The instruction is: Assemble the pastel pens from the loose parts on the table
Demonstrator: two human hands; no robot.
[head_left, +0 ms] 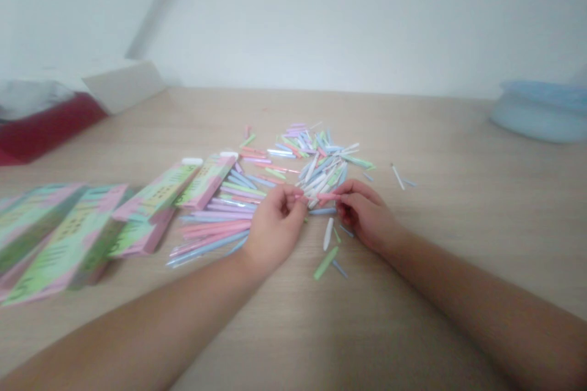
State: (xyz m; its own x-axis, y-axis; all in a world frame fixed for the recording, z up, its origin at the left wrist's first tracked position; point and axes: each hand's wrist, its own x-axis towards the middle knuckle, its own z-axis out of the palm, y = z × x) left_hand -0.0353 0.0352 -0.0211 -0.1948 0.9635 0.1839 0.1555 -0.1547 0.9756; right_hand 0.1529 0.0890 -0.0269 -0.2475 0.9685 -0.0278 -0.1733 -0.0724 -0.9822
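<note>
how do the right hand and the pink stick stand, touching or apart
Touching: the head view shows the right hand with its fingers pressed against the pink stick.

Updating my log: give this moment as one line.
left hand: pinching pink stick | right hand: holding it too | beside: pastel stick pile

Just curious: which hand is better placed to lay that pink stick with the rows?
Probably the left: the left hand sits right beside the rows of sticks, while the right hand, pinching the pink stick, is farther away.
</note>
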